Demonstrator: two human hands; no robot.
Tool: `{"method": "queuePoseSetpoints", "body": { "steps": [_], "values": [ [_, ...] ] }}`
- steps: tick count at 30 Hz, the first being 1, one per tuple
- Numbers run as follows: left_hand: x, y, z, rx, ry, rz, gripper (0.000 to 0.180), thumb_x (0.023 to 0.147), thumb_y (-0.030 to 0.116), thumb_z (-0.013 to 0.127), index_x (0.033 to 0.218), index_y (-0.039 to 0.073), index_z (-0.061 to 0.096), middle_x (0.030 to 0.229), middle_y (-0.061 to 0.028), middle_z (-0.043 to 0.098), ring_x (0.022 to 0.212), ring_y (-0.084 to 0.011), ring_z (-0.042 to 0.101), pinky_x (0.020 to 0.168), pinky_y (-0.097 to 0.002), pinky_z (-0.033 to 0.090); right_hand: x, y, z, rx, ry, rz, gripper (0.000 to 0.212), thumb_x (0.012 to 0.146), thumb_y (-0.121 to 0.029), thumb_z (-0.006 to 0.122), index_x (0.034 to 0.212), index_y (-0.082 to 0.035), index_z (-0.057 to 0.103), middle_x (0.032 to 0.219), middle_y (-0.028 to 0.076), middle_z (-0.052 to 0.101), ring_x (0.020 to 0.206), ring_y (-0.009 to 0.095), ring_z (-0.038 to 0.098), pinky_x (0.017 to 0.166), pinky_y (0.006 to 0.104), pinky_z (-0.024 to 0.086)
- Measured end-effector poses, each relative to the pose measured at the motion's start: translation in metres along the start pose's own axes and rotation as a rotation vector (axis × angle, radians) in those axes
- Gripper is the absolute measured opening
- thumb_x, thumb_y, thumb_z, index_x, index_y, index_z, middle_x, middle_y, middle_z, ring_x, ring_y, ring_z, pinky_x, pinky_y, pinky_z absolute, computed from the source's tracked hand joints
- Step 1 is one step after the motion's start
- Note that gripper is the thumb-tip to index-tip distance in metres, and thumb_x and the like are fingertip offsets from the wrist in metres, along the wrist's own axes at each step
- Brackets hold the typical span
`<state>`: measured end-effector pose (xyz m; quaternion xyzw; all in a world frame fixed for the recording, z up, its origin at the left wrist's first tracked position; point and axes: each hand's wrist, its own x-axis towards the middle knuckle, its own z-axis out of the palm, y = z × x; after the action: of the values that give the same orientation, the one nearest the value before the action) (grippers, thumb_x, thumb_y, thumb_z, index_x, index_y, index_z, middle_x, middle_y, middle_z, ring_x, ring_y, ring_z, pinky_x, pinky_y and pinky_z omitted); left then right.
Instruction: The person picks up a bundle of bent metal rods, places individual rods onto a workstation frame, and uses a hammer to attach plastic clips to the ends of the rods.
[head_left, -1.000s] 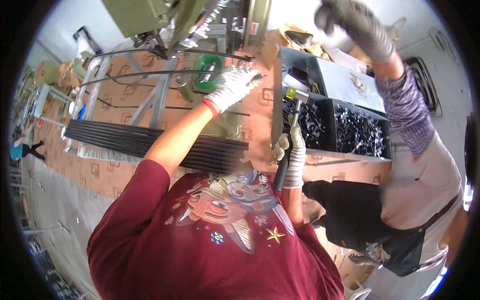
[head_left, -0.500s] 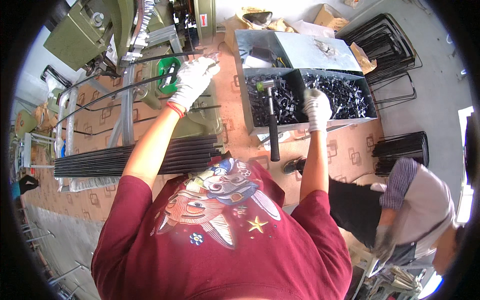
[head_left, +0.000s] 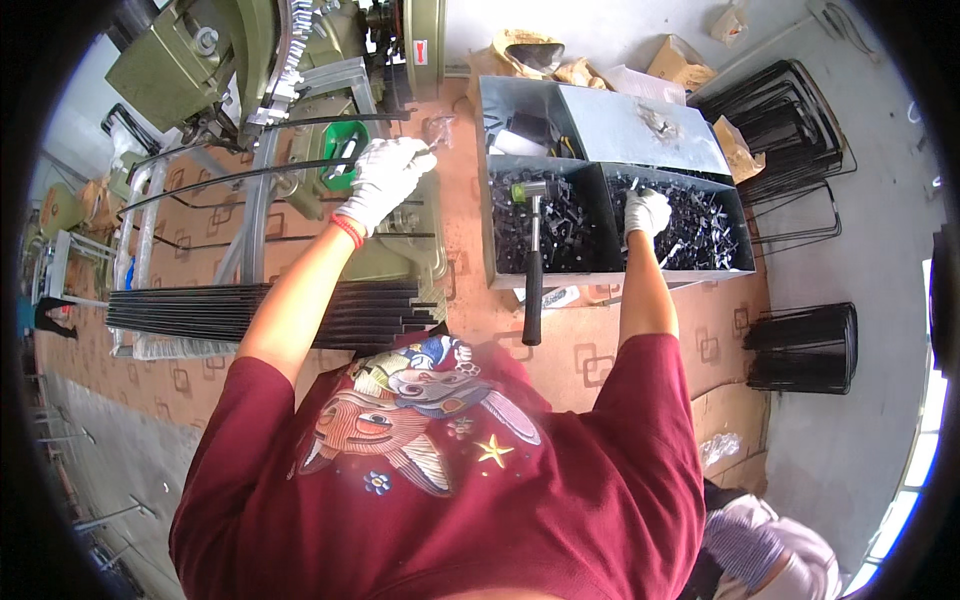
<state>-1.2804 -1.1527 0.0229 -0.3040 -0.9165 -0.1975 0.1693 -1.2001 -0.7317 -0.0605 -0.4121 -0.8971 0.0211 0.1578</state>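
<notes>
My left hand [head_left: 388,182], in a white knit glove, is closed at the end of a thin black rod [head_left: 250,175] on the metal rack. Its curled fingertips hide what they hold, if anything. My right hand [head_left: 648,212], also gloved, reaches into the right compartment of a grey metal bin [head_left: 620,280], among small black parts [head_left: 700,225]. Its fingers are closed, and a small shiny piece shows at the fingertips. A hammer [head_left: 534,250] with a black grip lies across the left compartment, its head on the parts and its handle over the front edge.
Green machinery [head_left: 165,85] stands at the far left, with a green tray [head_left: 342,150] below it. A bundle of black bars [head_left: 300,312] lies nearer me. Black wire frames [head_left: 805,345] lean against the right wall. Another person's sleeve [head_left: 745,540] shows at lower right.
My right hand has gone deeper into the parts compartment. My left hand stays by the rod end. The view has shifted, and the other person now sits lower in the picture.
</notes>
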Motion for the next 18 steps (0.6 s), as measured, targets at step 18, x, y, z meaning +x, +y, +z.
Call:
{"method": "queuePoseSetpoints", "body": {
  "steps": [18],
  "values": [
    [-0.036, 0.119, -0.067, -0.473, 0.043, 0.157, 0.040, 0.080, 0.017, 0.066, 0.118, 0.009, 0.055, 0.112, -0.0084, 0.059, 0.102, -0.0235, 0.056, 0.092, -0.0334, 0.044, -0.117, -0.043, -0.179, 2.214, -0.672, -0.116, 0.031, 0.089, -0.023, 0.061, 0.109, 0.000, 0.059, 0.104, 0.013, 0.061, 0.091, 0.017, 0.062, 0.075, 0.0255, 0.054]
  ]
}}
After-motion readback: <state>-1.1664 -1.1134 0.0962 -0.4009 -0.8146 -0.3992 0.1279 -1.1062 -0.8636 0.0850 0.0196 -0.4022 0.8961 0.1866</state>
